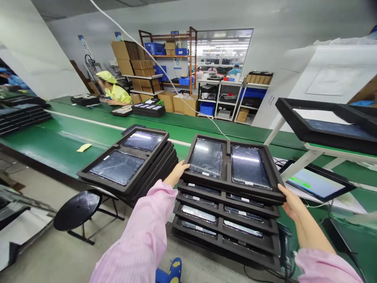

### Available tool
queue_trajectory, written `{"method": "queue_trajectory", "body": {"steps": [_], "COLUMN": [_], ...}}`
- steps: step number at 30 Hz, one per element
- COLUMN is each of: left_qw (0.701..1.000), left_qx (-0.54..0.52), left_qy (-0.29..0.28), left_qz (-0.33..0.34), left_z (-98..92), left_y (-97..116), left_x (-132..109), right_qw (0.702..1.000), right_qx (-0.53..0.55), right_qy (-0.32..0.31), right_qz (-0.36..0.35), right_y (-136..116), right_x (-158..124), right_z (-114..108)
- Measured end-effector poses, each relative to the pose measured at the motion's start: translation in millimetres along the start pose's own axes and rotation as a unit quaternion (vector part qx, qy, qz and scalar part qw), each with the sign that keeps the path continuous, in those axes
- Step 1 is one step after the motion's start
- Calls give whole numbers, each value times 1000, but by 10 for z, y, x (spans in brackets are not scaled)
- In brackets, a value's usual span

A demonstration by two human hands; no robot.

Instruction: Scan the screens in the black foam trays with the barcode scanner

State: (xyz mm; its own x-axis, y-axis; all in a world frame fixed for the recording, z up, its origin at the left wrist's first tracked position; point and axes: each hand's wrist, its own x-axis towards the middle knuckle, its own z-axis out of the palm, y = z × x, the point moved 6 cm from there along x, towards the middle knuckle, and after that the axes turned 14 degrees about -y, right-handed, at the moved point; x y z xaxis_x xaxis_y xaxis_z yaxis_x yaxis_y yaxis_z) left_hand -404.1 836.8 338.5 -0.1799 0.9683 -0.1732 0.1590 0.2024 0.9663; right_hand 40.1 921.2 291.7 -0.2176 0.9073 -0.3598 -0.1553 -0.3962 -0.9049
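Observation:
A black foam tray (226, 171) with two dark tablet screens, a left one (206, 157) and a right one (250, 167), lies slightly tilted on top of a stack of like trays (219, 226). My left hand (178, 173) grips its left edge, thumb over the rim. On its right front corner, my right hand (293, 202) is closed around the edge. Fingers under the tray are hidden on both sides. Left of my left hand stands another stack of foam trays (149, 157), its top one also holding two screens.
A green workbench (64, 151) runs across, with a yellow slip (84, 147) on it. At right are a raised tray (324, 133) on a white stand and a lit monitor (321, 181). A black stool (78, 210) stands below left. A co-worker (118, 92) sits across the bench.

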Motion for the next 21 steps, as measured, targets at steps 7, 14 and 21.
{"method": "queue_trajectory", "body": {"steps": [7,14,21], "left_qw": [996,990,980], "left_qx": [-84,-133,-191], "left_qy": [-27,-42,-25], "left_qz": [18,17,-49], "left_z": [100,175,85], "left_y": [-29,-66,-184], "left_x": [-256,-454,-383], "right_qw": [1000,1000,997], "right_qx": [-12,-5,-13], "right_qy": [7,25,51], "right_qz": [-8,12,51], "right_y": [86,214,224], "right_x": [-173,-330,-183], "right_z": [-125,-238,-481]}}
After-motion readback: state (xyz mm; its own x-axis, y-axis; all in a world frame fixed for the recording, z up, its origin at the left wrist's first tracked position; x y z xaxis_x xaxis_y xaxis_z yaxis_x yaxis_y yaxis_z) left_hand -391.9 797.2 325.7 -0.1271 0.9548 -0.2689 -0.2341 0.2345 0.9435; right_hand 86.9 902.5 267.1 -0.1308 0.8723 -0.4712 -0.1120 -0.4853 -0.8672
